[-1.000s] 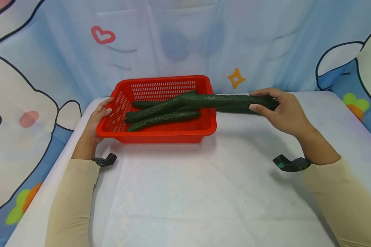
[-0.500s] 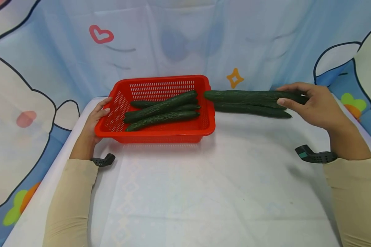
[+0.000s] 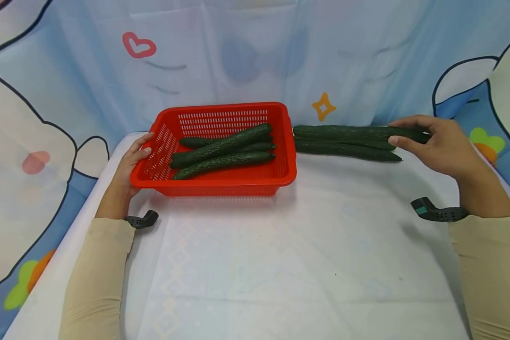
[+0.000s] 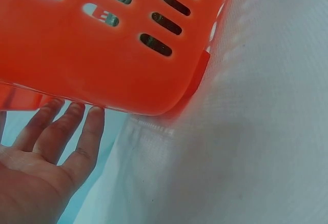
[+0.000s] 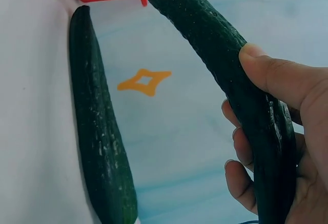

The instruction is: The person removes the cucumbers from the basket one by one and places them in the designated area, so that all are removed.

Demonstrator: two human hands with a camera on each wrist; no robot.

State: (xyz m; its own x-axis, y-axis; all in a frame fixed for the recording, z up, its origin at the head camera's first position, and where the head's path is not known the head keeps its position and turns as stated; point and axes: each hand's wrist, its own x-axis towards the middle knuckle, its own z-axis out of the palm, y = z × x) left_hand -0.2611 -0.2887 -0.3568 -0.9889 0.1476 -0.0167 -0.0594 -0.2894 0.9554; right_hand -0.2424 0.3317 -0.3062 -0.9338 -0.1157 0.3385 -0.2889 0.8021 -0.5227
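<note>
Right grip (image 3: pixel 444 147) pinches one cucumber (image 3: pixel 352 132); left grip (image 3: pixel 129 166), spread, touches one basket (image 3: pixel 221 183) holding four cucumbers (image 3: pixel 225 165).

My right grip (image 3: pixel 442 146) is standing farther right; its cucumber (image 3: pixel 344 132), overlapping the red basket (image 3: pixel 212 182) a second ago, is now ending just outside it.

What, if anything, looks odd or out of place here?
Nothing stands out. The cucumbers in the red basket and the cucumber gripped by the right hand show no visible damage, and nothing looks spilled.
</note>
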